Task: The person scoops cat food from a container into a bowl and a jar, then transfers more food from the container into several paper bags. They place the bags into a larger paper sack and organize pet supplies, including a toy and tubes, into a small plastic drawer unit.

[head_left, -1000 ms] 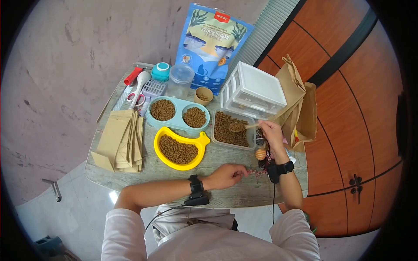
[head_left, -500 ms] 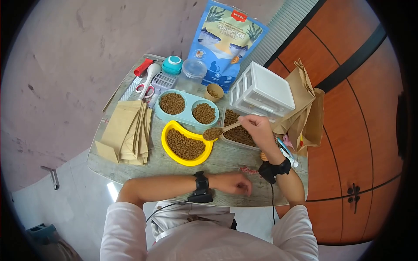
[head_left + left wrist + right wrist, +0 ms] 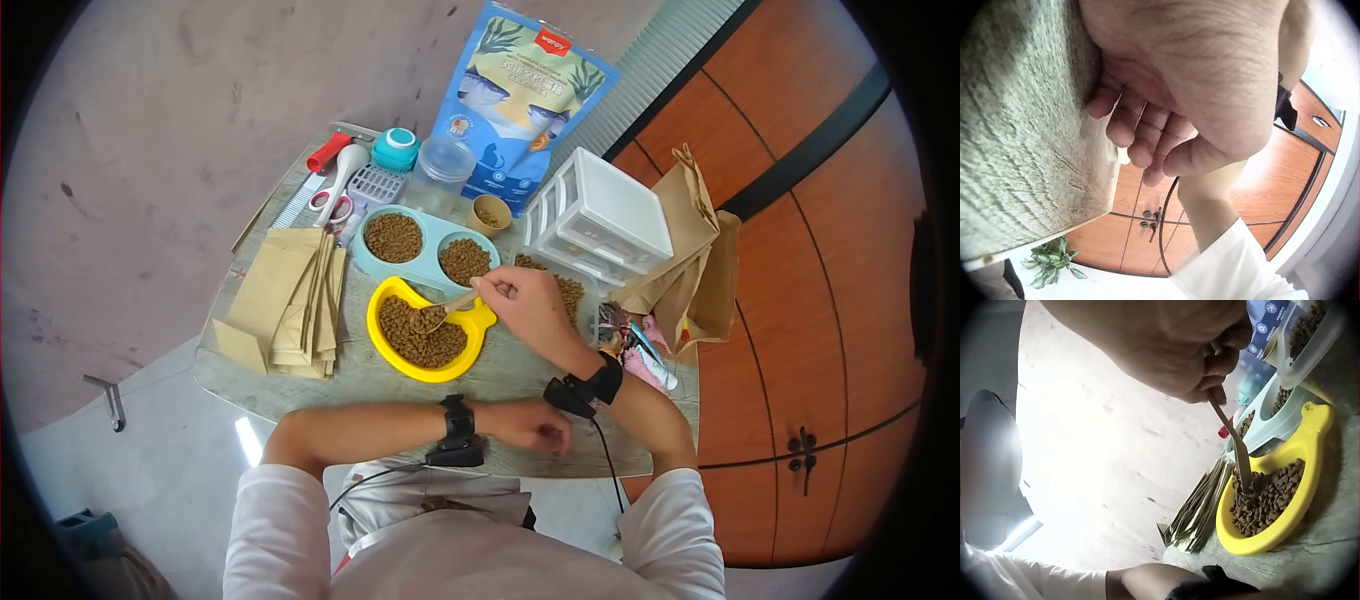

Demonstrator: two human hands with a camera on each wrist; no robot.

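Looks down on a table; pinches a spoon in the right hand, with thumb and fingers clamped together on the upper end of the handle; grips that high perhaps to spare the knuckles from the food; slants the spoon down and leftward, with its tip among the kibble in the yellow bowl; lays the left hand at the front of the table, with fingers loosely bent, slightly apart and holding nothing, probably to leave the bowl clear; puts the yellow bowl just in front of the blue double dish, likely for easy reach; has more kibble in a clear tub, partly hidden behind the right hand and apparently put on that side to suit it; stacks paper bags to the left, apart from the bowl, perhaps so as not to crowd the spoon; shows the spoon as slim, plain and wooden-looking; gives no clear sight of how much lies in its tip; shows the yellow bowl as a broad crescent with a thick, smooth rim and a stubby knob at one corner; shows the kibble as small, brown, dry-looking pieces, spread thickly across the inside.
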